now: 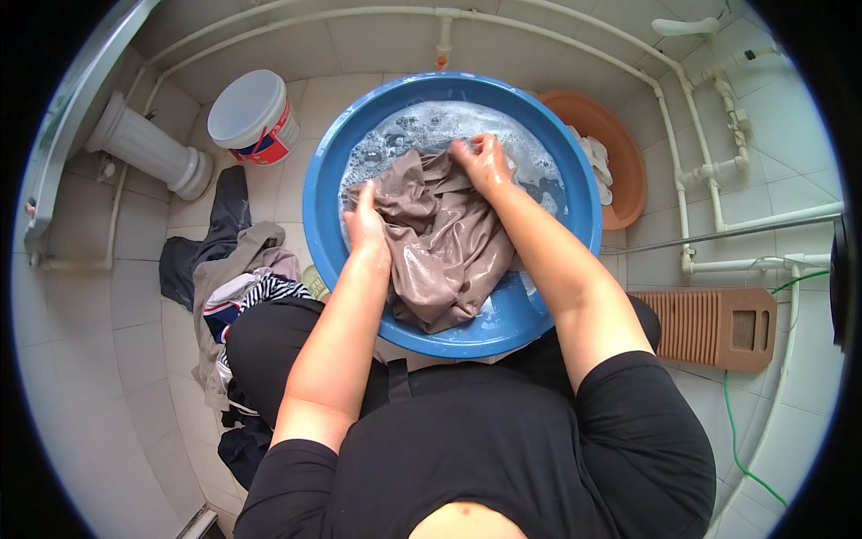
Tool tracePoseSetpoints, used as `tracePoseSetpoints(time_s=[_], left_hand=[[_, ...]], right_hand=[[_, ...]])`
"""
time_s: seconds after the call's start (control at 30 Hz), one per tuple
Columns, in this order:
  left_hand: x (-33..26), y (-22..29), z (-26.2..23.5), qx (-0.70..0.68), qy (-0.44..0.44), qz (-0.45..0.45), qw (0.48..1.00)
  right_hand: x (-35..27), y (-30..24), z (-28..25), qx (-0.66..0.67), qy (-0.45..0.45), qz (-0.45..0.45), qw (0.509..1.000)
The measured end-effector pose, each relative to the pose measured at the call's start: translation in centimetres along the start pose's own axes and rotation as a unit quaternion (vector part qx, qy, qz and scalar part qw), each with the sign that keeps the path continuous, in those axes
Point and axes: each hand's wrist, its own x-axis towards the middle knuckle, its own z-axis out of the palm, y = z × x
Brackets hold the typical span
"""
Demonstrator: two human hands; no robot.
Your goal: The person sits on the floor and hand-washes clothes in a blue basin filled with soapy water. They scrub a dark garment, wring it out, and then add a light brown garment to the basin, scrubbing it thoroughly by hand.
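A large blue basin [316,202] stands in front of me with soapy, foamy water [467,117] in it. Bunched in the basin is a wet taupe garment [440,269]; its exact kind is hidden by the folds. My left hand [366,225] grips the left edge of the cloth, thumb upward, with the other fingers largely behind the fabric. At the far right side of the bundle, my right hand [485,166] has its fingers bent and closed on the cloth, near the foam.
A white bucket [251,112] stands at the far left, by a white pedestal [148,144]. Piled clothes [233,260] lie on the tiles to my left. An orange-brown basin [633,171] holds pale cloth at the right. A brown washboard [709,328] and pipes [682,171] are nearby.
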Motion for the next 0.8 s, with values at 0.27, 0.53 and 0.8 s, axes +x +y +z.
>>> tracePoseSetpoints(time_s=[0.27, 0.53, 0.8], left_hand=[[1.0, -1.8, -0.1, -0.010, -0.022, -0.101, 0.995], [2.9, -2.1, -0.5, -0.163, -0.209, -0.049, 0.963], [-0.4, -1.0, -1.6, -0.111, -0.376, -0.141, 0.909]], right_hand=[[1.0, 1.9, 1.1, -0.203, -0.196, 0.109, 0.953], [-7.3, -6.3, 0.7, 0.082, -0.120, -0.374, 0.916], [-13.3, -10.3, 1.0, 0.110, -0.117, -0.441, 0.883]])
